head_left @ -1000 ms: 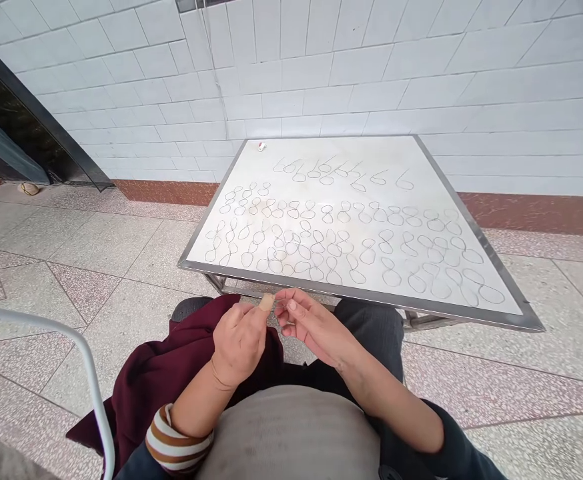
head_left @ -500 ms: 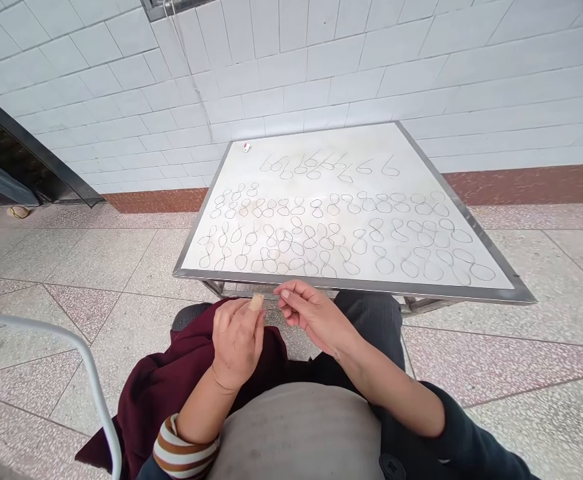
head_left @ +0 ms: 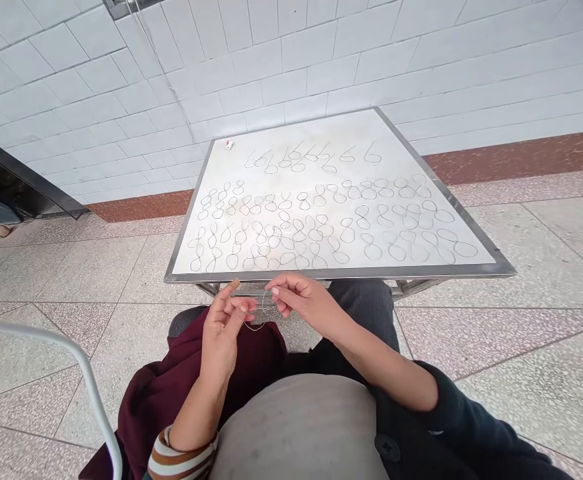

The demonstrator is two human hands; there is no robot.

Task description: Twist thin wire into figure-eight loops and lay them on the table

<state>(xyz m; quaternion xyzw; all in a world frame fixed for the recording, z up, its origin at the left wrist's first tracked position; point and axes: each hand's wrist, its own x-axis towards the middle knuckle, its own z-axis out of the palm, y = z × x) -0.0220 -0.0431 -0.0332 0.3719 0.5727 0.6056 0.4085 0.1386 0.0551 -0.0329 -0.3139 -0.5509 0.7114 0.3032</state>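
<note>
In front of my lap, at the near edge of the table, both hands hold a thin, pale wire [head_left: 255, 329] bent into a loop. My left hand [head_left: 221, 333] pinches one side of it between thumb and a finger, while its index finger, with a tan wrap at the tip, points up. Opposite, my right hand [head_left: 304, 303] is closed at the fingertips on the other side of the loop. On the white table [head_left: 421, 160] beyond lie many thin wire figure-eights [head_left: 303, 199] in rows. Farther back are several wire pieces shaped like sixes [head_left: 372, 157].
A small red-and-white object [head_left: 229, 145] sits at the table's far left corner. The table has a grey metal rim [head_left: 341, 273]. A pale curved metal tube [head_left: 84, 363] rises at my left. Behind the table stands a white tiled wall [head_left: 251, 73].
My left hand has turned and its index finger has lifted away. The wire loop now shows between the hands. The view has shifted slightly.
</note>
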